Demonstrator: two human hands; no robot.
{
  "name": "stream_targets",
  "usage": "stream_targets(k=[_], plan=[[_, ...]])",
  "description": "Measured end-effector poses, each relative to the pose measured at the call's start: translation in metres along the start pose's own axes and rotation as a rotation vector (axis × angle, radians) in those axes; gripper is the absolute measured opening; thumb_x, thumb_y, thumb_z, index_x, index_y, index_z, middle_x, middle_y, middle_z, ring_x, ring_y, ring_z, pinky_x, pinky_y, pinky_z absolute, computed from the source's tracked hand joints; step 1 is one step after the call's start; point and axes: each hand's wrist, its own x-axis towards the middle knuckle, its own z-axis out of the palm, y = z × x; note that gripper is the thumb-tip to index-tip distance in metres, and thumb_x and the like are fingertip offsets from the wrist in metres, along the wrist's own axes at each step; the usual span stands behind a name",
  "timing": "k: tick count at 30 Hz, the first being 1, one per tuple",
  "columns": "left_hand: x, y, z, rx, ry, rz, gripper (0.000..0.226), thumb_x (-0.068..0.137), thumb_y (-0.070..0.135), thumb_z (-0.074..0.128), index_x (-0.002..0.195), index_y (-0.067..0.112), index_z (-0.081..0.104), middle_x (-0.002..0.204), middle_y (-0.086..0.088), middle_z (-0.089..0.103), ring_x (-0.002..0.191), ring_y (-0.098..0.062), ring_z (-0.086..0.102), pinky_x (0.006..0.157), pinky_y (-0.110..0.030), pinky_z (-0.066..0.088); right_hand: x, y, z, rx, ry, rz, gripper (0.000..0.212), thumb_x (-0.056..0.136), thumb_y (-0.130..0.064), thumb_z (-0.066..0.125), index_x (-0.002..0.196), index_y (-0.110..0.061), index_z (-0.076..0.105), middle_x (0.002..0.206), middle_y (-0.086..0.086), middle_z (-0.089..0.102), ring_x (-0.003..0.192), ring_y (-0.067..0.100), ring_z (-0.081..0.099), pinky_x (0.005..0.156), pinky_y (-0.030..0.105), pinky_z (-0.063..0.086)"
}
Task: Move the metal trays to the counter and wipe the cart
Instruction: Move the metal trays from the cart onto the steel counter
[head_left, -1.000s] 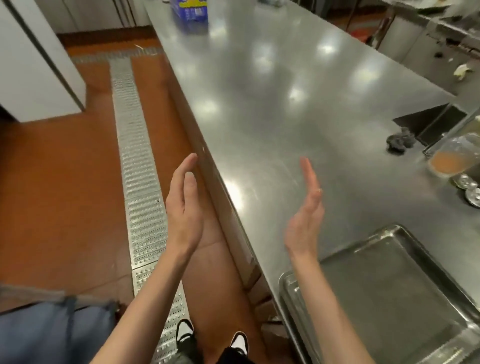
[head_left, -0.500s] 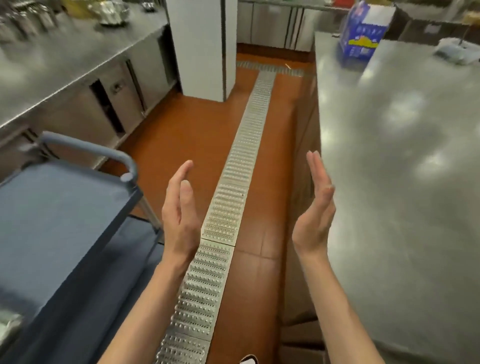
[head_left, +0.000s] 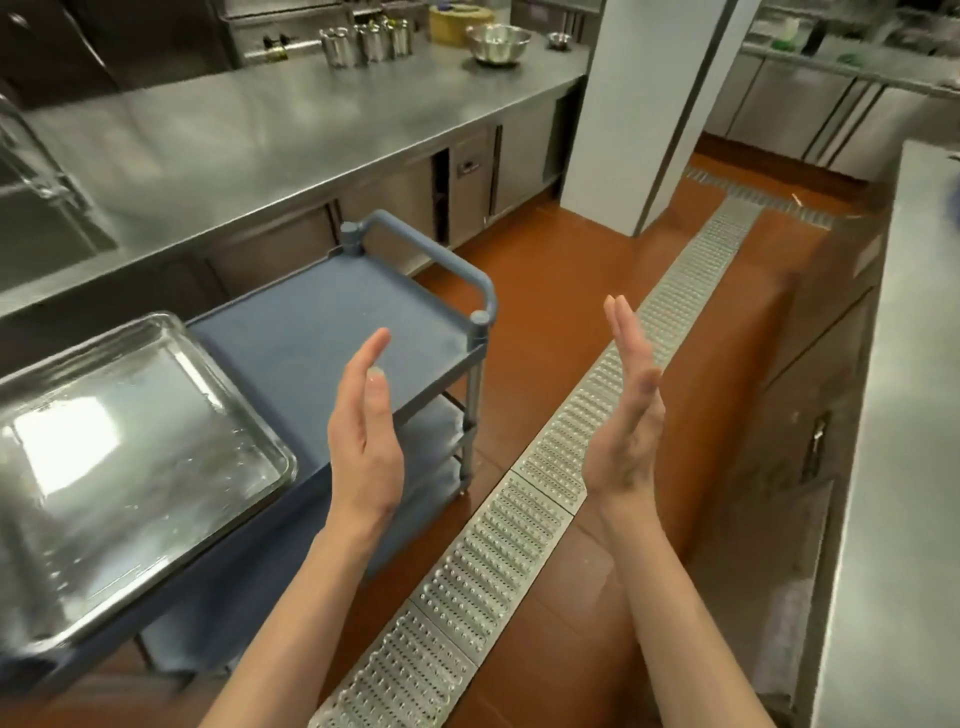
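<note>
A shiny metal tray (head_left: 124, 457) lies on the left part of the blue-grey cart's top shelf (head_left: 332, 322). The cart has a curved handle (head_left: 447, 265) at its far end and lower shelves beneath. My left hand (head_left: 366, 436) is held edge-up, fingers straight, over the cart's near right side, empty. My right hand (head_left: 626, 415) hovers palm inward above the floor drain, also empty. The steel counter (head_left: 904, 467) runs along the right edge.
A metal drain grate (head_left: 545, 478) runs along the orange floor between cart and counter. Behind the cart stands a long steel worktop (head_left: 260, 140) with canisters and a bowl. A white pillar (head_left: 639, 104) rises at the back.
My view has swung left from the counter to the cart, and the tray on it has come into view. Both hands stay raised, open and empty.
</note>
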Motion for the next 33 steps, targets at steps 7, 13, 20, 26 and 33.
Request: stream_targets(k=[7, 13, 20, 26, 33], plan=[[-0.001, -0.01, -0.091, 0.055, 0.147, -0.004, 0.054, 0.111, 0.042, 0.031, 0.154, 0.016, 0.05, 0.157, 0.007, 0.053, 0.148, -0.004, 0.043, 0.123, -0.02, 0.031, -0.027, -0.018, 0.095, 0.095, -0.209, -0.009, 0.087, 0.101, -0.074, 0.01, 0.159, -0.016, 0.041, 0.163, -0.005, 0.045, 0.154, 0.007, 0.034, 0.127, 0.024, 0.023], [0.002, -0.02, -0.149, 0.089, 0.293, -0.007, 0.055, 0.11, 0.041, 0.032, 0.154, 0.013, 0.05, 0.156, 0.005, 0.054, 0.149, -0.008, 0.044, 0.123, -0.022, 0.032, -0.04, -0.029, 0.16, 0.175, -0.385, 0.026, 0.091, 0.097, -0.08, 0.012, 0.159, -0.021, 0.041, 0.162, -0.02, 0.042, 0.152, -0.003, 0.031, 0.12, 0.008, 0.019], [0.014, -0.031, -0.195, 0.148, 0.474, -0.024, 0.047, 0.112, 0.031, 0.034, 0.154, 0.014, 0.05, 0.156, 0.006, 0.054, 0.149, -0.008, 0.044, 0.122, -0.021, 0.034, -0.038, -0.028, 0.227, 0.277, -0.539, -0.001, 0.088, 0.101, -0.074, 0.013, 0.159, -0.013, 0.039, 0.163, -0.009, 0.043, 0.153, 0.001, 0.033, 0.12, 0.011, 0.022], [0.022, -0.047, -0.225, 0.204, 0.606, -0.051, 0.047, 0.112, 0.031, 0.034, 0.154, 0.015, 0.049, 0.156, 0.008, 0.054, 0.149, -0.007, 0.044, 0.124, -0.03, 0.035, -0.034, -0.017, 0.282, 0.347, -0.638, 0.011, 0.085, 0.103, -0.071, 0.014, 0.159, -0.013, 0.04, 0.162, -0.009, 0.044, 0.152, 0.001, 0.035, 0.12, 0.012, 0.025], [0.022, -0.064, -0.255, 0.266, 0.731, -0.131, 0.048, 0.112, 0.032, 0.035, 0.154, 0.014, 0.05, 0.155, 0.008, 0.055, 0.147, -0.004, 0.045, 0.121, -0.023, 0.036, -0.039, 0.001, 0.329, 0.353, -0.752, 0.048, 0.077, 0.106, -0.066, 0.015, 0.159, -0.017, 0.04, 0.162, -0.013, 0.044, 0.151, -0.002, 0.035, 0.12, 0.011, 0.024]])
